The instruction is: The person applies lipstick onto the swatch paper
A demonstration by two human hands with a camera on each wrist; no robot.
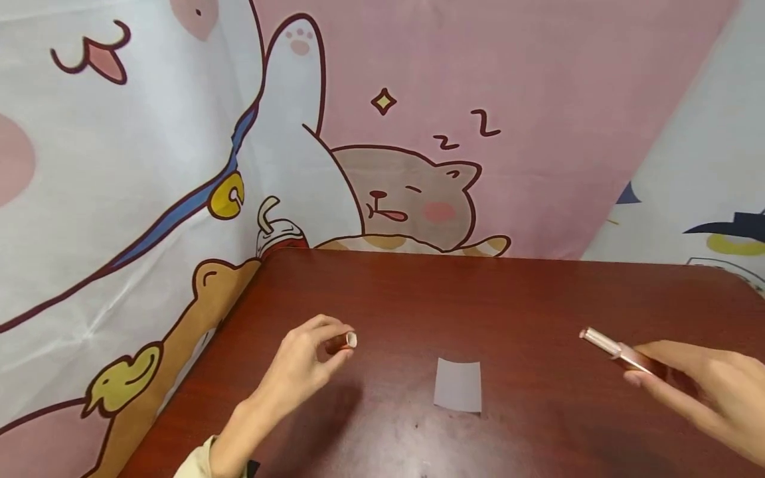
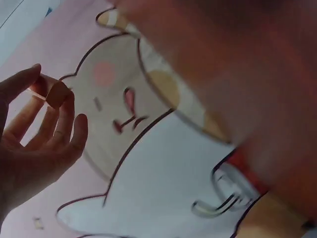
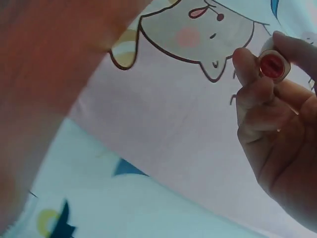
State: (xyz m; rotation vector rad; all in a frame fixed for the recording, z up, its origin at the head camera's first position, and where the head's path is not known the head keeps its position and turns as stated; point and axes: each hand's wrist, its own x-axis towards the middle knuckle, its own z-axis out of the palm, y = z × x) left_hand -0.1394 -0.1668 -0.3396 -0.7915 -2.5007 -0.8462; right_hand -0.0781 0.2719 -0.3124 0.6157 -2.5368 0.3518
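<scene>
My left hand (image 1: 299, 364) pinches a small lipstick cap (image 1: 342, 342) between thumb and fingers, its pale hollow end facing right. In the left wrist view the cap (image 2: 58, 94) shows its coppery side at the fingertips. Over the right part of the table, my right hand (image 1: 714, 388) grips a lipstick (image 1: 603, 344), its shiny metallic end pointing up and left. A round red end of the lipstick (image 3: 272, 66) shows in the right wrist view. Cap and lipstick are well apart, both held above the table.
A small whitish square of paper (image 1: 458, 386) lies on the dark red-brown table (image 1: 418, 299) between the hands. Cloth printed with cartoon animals (image 1: 412, 192) hangs behind the table and along its left side.
</scene>
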